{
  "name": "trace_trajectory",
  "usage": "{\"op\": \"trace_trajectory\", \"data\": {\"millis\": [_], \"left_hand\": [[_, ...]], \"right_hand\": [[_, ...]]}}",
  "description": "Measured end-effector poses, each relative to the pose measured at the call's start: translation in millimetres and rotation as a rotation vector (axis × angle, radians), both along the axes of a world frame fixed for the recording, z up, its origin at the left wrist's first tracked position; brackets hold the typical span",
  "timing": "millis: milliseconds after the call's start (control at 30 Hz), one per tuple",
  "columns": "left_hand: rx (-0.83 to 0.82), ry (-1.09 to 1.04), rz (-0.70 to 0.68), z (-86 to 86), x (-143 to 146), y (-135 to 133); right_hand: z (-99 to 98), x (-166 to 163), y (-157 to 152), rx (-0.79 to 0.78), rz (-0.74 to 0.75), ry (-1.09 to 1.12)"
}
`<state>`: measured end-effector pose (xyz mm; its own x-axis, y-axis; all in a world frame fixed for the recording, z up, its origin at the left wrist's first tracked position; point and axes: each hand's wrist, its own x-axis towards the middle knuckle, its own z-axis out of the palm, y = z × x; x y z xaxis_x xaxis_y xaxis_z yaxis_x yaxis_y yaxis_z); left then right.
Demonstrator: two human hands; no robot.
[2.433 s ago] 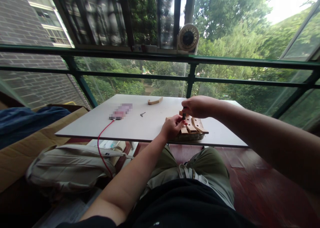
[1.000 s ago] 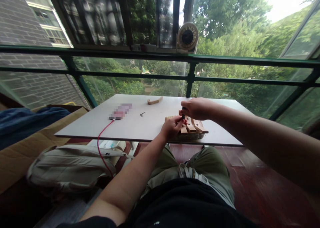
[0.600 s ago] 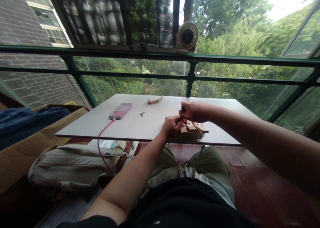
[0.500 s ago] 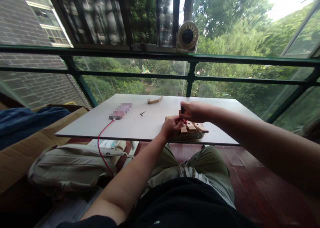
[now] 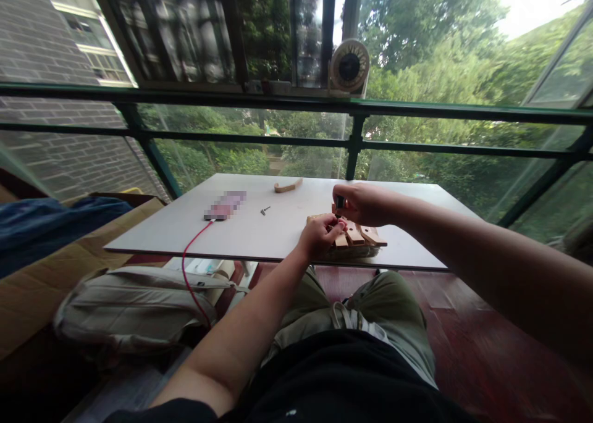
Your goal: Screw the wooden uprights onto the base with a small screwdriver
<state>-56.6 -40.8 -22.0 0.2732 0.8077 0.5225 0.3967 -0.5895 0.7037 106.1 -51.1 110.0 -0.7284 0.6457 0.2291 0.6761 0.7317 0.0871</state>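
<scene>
My right hand (image 5: 354, 202) is closed around the dark handle of a screwdriver (image 5: 340, 202), which points down. Just below and left of it, my left hand (image 5: 319, 234) has thumb and fingers pinched together close to the tool's tip. What they pinch is hidden. Both hands are over a wooden piece with several flat slats (image 5: 354, 234), some with a dark round hole. It rests near the front edge of the white table (image 5: 250, 238), on something pale that the hands partly cover.
A curved wooden piece (image 5: 288, 186) lies at the back of the table. A small metal screw-like part (image 5: 265, 211) lies left of my hands. A phone (image 5: 225, 205) is plugged into a red cable (image 5: 186, 259). A round fan (image 5: 349, 67) stands beyond the railing (image 5: 296, 105).
My right hand has shifted slightly and turned, so more of the screwdriver shows below its fingers. The left hand stays almost in place.
</scene>
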Motion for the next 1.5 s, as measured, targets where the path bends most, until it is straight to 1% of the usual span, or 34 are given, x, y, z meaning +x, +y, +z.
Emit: {"op": "trace_trajectory", "data": {"millis": [133, 267, 333, 400, 467, 633, 700, 767, 867, 967, 1067, 1133, 1233, 1333, 1400, 1500], "left_hand": [[-0.004, 0.02, 0.005, 0.2, 0, 0], [-0.009, -0.027, 0.008, -2.4, -3, 1], [-0.006, -0.066, 0.034, -4.6, -5, 3], [0.032, -0.085, 0.08, -6.5, -5, 5], [0.087, -0.074, 0.11, -7.5, -4, 7], [0.18, -0.059, 0.13, -6.5, -2, 6], [0.179, -0.069, 0.145, -5.9, -2, 6], [0.143, -0.075, 0.147, -5.9, -2, 6], [0.074, -0.077, 0.131, -7.5, -2, 7], [0.037, -0.074, 0.119, -9.2, 0, 9], [0.065, -0.038, 0.104, -8.3, 2, 9], [0.118, 0.024, 0.112, -6.3, 4, 8], [0.164, 0.136, 0.167, -3.7, 6, 9], [0.161, 0.202, 0.198, -3.0, 8, 11], [0.155, 0.229, 0.206, -3.3, 9, 12], [0.142, 0.245, 0.231, -3.8, 11, 13]], "right_hand": [[-1.1, -2, -1, -0.003, -0.004, -0.039], [-0.3, -1, 0, 0.029, -0.003, -0.026], [0.4, 1, 0, 0.045, -0.003, -0.016], [0.4, 4, 1, 0.054, -0.006, -0.006], [-0.2, 8, 1, 0.061, -0.014, 0.004], [-3.9, 22, -1, 0.072, -0.069, 0.048], [-6.7, 29, -2, 0.081, -0.092, 0.071], [-11.5, 37, -1, 0.097, -0.117, 0.095], [-23.6, 52, 6, 0.106, -0.181, 0.133], [-42.5, 72, 20, 0.064, -0.255, 0.189], [-67.1, 91, 37, -0.009, -0.325, 0.272], [-85.0, 99, 47, -0.099, -0.379, 0.304], [-110.5, 103, 53, -0.207, -0.454, 0.299], [-130.2, 101, 52, -0.273, -0.475, 0.25], [-139.0, 99, 50, -0.32, -0.483, 0.225], [-146.1, 96, 44, -0.34, -0.55, 0.18]]}}
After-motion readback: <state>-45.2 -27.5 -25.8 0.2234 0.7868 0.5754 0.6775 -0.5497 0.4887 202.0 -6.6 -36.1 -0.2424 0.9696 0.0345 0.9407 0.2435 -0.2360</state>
